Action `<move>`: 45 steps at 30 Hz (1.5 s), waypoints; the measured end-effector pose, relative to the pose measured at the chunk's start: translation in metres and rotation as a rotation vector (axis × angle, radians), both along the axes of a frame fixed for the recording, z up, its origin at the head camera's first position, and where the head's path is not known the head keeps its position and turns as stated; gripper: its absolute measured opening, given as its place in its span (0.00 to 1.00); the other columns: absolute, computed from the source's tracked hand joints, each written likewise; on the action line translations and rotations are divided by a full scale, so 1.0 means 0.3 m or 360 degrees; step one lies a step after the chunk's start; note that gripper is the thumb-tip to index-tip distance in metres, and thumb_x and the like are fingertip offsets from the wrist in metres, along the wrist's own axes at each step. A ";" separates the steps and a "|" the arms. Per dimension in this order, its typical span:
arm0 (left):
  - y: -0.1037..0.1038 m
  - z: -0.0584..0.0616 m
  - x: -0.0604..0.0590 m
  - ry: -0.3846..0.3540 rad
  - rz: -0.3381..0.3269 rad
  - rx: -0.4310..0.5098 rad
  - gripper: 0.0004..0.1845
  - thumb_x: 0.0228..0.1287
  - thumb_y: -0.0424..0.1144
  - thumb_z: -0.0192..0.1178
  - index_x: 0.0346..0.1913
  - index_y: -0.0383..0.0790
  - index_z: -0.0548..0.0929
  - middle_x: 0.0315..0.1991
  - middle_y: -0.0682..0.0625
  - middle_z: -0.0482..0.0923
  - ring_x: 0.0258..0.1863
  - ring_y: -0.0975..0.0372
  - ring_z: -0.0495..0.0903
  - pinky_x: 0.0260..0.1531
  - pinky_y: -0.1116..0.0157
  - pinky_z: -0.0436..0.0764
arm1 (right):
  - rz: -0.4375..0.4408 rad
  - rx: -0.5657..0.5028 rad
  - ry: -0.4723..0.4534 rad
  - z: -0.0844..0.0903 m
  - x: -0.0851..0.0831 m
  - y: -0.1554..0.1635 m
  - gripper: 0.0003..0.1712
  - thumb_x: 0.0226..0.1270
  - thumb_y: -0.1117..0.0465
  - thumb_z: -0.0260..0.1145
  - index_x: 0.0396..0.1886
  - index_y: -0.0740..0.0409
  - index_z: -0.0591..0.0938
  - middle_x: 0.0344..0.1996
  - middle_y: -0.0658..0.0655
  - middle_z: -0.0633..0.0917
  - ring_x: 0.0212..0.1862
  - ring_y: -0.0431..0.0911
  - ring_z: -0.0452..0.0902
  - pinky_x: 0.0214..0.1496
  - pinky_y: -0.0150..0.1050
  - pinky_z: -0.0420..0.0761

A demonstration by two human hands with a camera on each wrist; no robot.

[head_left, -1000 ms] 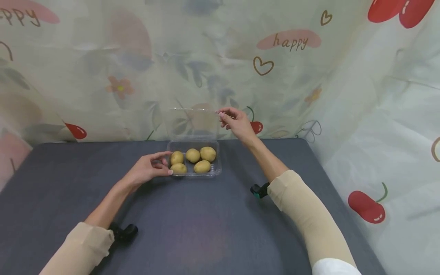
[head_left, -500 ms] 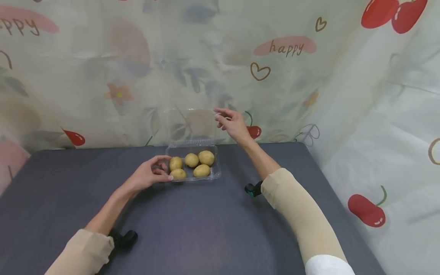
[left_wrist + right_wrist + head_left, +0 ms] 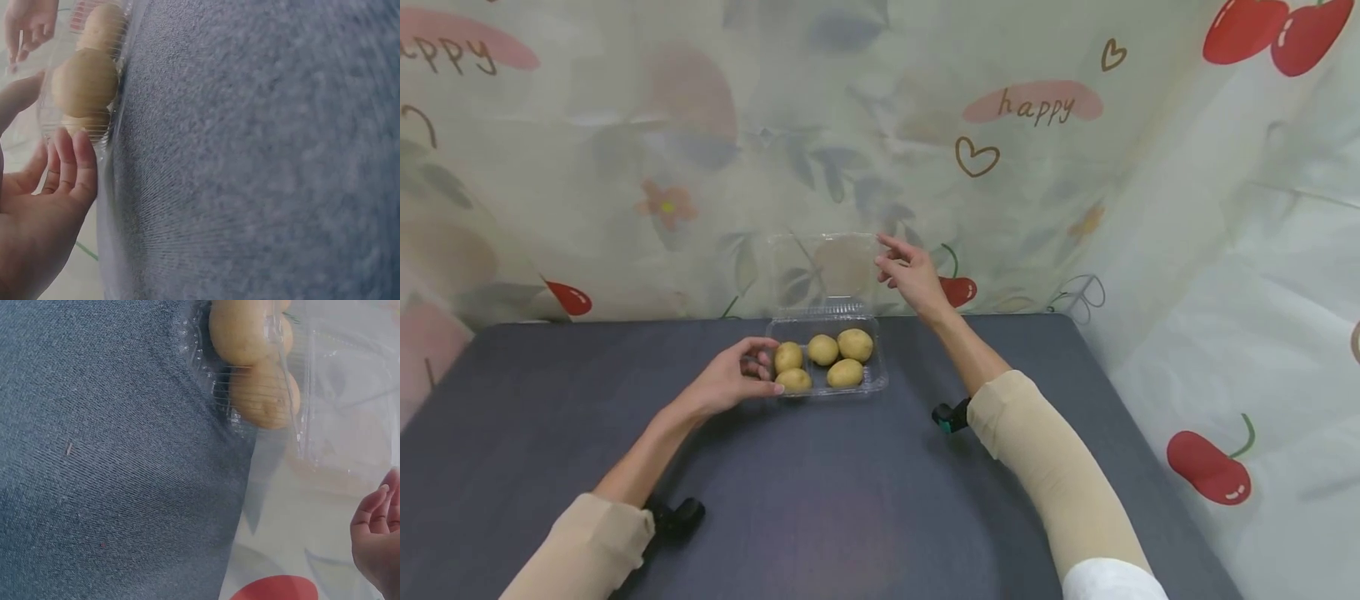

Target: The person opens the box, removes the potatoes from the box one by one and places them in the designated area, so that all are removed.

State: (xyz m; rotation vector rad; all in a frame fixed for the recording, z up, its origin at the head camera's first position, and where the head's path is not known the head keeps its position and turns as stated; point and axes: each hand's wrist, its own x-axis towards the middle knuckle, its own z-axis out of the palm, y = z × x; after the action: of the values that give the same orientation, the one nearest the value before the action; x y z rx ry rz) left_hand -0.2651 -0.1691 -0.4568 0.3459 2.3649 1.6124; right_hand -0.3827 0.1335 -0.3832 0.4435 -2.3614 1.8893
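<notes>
A clear plastic clamshell box (image 3: 871,382) sits near the table's back edge, holding several yellow potatoes (image 3: 845,373). Its lid (image 3: 823,271) stands raised at the back, hinge side down. My left hand (image 3: 726,379) grips the box's left end, thumb at the front corner and fingers along the end wall; in the left wrist view the fingertips (image 3: 82,140) meet the ribbed plastic. At the lid's upper right edge is my right hand (image 3: 913,279), index finger stretched and thumb apart below it. The right wrist view shows those fingertips (image 3: 382,489) right at the lid's edge.
The dark grey-blue tabletop (image 3: 820,500) stretches in front of the box. Directly behind rises a printed curtain (image 3: 700,125), and another stretch hangs along the right side. Black wrist devices (image 3: 951,415) hang beneath both forearms.
My right index finger and thumb have spread apart at the lid's edge, where they were close together. The lid stays up. My left hand keeps its place at the box's left end.
</notes>
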 end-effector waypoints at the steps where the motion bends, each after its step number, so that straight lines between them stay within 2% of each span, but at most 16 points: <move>1: 0.001 0.000 -0.001 0.0006 -0.0003 0.0013 0.40 0.57 0.36 0.74 0.69 0.34 0.65 0.48 0.41 0.68 0.41 0.55 0.78 0.38 0.62 0.79 | 0.0001 -0.0002 -0.0003 -0.002 0.000 0.000 0.25 0.73 0.65 0.63 0.68 0.55 0.76 0.37 0.54 0.79 0.32 0.41 0.79 0.35 0.31 0.77; 8: -0.001 -0.002 -0.009 0.0009 -0.0074 0.0099 0.45 0.57 0.32 0.72 0.74 0.36 0.59 0.47 0.40 0.65 0.34 0.58 0.76 0.36 0.58 0.79 | 0.0015 0.0011 -0.0032 -0.036 0.001 0.007 0.28 0.73 0.63 0.63 0.71 0.55 0.72 0.37 0.54 0.78 0.32 0.42 0.78 0.36 0.34 0.77; 17: 0.005 0.012 -0.029 -0.0005 -0.0094 0.0065 0.47 0.58 0.33 0.73 0.76 0.38 0.57 0.50 0.39 0.64 0.35 0.57 0.76 0.36 0.61 0.77 | -0.0048 0.0078 -0.0114 -0.081 0.010 0.042 0.27 0.71 0.59 0.66 0.68 0.54 0.76 0.43 0.57 0.85 0.34 0.42 0.80 0.42 0.42 0.79; 21: 0.005 0.015 -0.031 -0.0030 -0.0088 0.0076 0.46 0.58 0.32 0.72 0.76 0.38 0.56 0.50 0.39 0.64 0.35 0.57 0.76 0.36 0.60 0.77 | -0.0011 0.0124 -0.0109 -0.093 0.021 0.053 0.24 0.71 0.60 0.66 0.66 0.56 0.78 0.46 0.59 0.86 0.35 0.45 0.81 0.42 0.43 0.79; 27: -0.001 0.006 -0.040 -0.0040 -0.0080 0.0067 0.46 0.59 0.33 0.71 0.76 0.39 0.56 0.50 0.38 0.64 0.35 0.57 0.76 0.37 0.59 0.77 | 0.0051 0.0141 -0.0088 -0.122 0.048 0.060 0.22 0.71 0.64 0.65 0.62 0.63 0.77 0.46 0.63 0.86 0.37 0.51 0.81 0.48 0.58 0.76; 31: -0.004 -0.004 -0.040 -0.0028 -0.0089 0.0072 0.46 0.59 0.32 0.71 0.76 0.39 0.56 0.50 0.38 0.64 0.35 0.57 0.76 0.36 0.60 0.77 | 0.0097 0.0168 -0.0094 -0.143 0.072 0.057 0.20 0.70 0.66 0.66 0.59 0.68 0.78 0.46 0.64 0.86 0.40 0.56 0.82 0.48 0.59 0.76; 35: -0.007 -0.009 -0.040 -0.0037 -0.0098 0.0099 0.47 0.58 0.31 0.71 0.76 0.38 0.55 0.50 0.37 0.64 0.34 0.58 0.76 0.36 0.60 0.78 | 0.0167 0.0235 -0.0088 -0.159 0.100 0.047 0.19 0.69 0.66 0.66 0.57 0.68 0.80 0.46 0.66 0.85 0.44 0.63 0.81 0.49 0.63 0.76; 40: -0.007 -0.007 -0.041 -0.0054 -0.0095 0.0109 0.47 0.58 0.31 0.71 0.76 0.38 0.55 0.50 0.37 0.65 0.34 0.59 0.76 0.36 0.59 0.79 | 0.0211 0.0344 -0.0071 -0.176 0.121 0.037 0.19 0.68 0.66 0.67 0.57 0.67 0.81 0.47 0.65 0.85 0.44 0.65 0.82 0.47 0.59 0.78; 45: -0.008 -0.007 -0.039 -0.0061 -0.0092 0.0117 0.47 0.58 0.31 0.71 0.76 0.39 0.55 0.50 0.37 0.64 0.35 0.59 0.76 0.36 0.59 0.79 | 0.0194 0.0464 -0.0047 -0.183 0.135 0.030 0.17 0.67 0.65 0.69 0.55 0.63 0.84 0.44 0.60 0.88 0.40 0.62 0.82 0.38 0.42 0.79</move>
State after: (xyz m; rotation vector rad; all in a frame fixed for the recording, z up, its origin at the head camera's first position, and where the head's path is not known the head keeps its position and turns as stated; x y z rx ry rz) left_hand -0.2769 -0.1715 -0.4589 0.3908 2.2508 1.6674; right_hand -0.3423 0.1425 -0.4379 0.5980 -2.6985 1.6070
